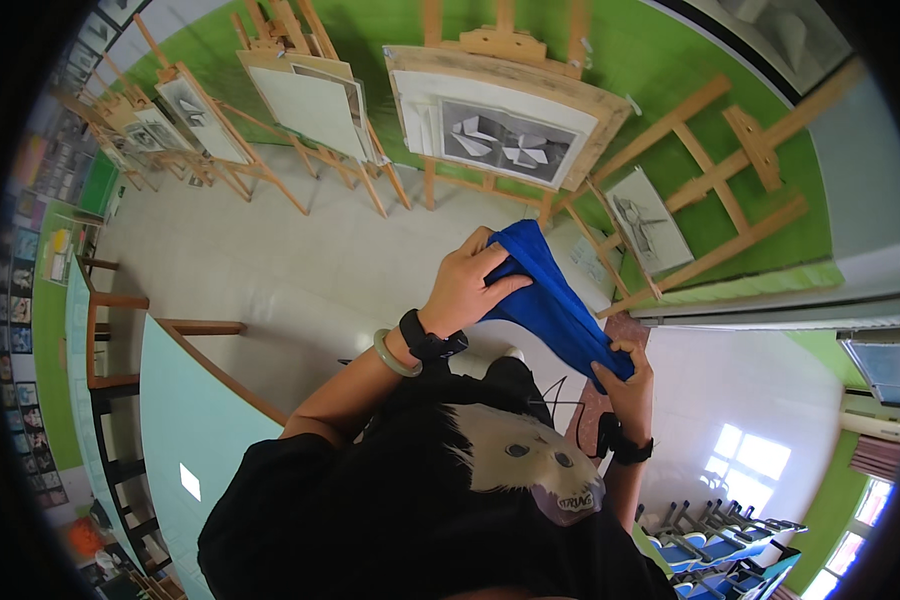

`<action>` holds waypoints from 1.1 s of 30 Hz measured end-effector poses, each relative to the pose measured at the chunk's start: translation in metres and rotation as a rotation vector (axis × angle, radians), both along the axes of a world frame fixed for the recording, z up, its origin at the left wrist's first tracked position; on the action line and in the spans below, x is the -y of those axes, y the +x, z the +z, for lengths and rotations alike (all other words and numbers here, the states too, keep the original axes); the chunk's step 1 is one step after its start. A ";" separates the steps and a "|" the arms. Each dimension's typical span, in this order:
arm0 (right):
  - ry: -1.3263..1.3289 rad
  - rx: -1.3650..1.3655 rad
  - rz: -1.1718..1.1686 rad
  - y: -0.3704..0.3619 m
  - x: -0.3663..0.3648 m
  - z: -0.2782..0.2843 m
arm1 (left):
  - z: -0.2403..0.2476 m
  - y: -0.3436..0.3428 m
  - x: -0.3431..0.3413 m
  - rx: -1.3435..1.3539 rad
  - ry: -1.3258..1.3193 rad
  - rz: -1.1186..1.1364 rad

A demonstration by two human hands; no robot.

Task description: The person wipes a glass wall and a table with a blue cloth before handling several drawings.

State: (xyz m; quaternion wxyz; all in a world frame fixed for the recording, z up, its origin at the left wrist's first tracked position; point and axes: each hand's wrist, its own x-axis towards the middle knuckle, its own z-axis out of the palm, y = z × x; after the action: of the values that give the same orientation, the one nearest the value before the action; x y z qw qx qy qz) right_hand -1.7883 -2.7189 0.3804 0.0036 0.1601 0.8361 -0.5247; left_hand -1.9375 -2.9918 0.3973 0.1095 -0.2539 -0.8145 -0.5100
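Note:
A blue cloth (555, 300) is stretched at a slant between my two hands, in front of my body. My left hand (467, 284) grips its upper left end, with the thumb lying on top of the fabric. Lower and to the right, my right hand (630, 384) is closed on the other end, the fingers curled over its edge. The cloth is folded along its length, so its full shape cannot be made out. A dark band is on each wrist, and a pale bangle (394, 354) is on the left one.
Ahead stand several wooden easels; one drawing board (500, 125) bears a drawing of geometric solids. To the left is a pale blue-green table (195, 430) with a wooden edge. Stacked blue chairs (720, 550) are at the lower right. Pale floor (300, 250) lies between.

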 end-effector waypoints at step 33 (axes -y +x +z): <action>0.207 0.049 -0.646 -0.114 0.607 -0.037 | -0.069 -0.275 0.432 0.071 -0.152 -0.864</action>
State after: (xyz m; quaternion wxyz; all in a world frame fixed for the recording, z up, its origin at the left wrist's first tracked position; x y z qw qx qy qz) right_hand -1.9022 -3.3263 0.3432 -0.1592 0.4289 0.7905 -0.4072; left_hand -2.2120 -3.4238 0.3284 -0.1608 -0.5610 -0.6720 -0.4560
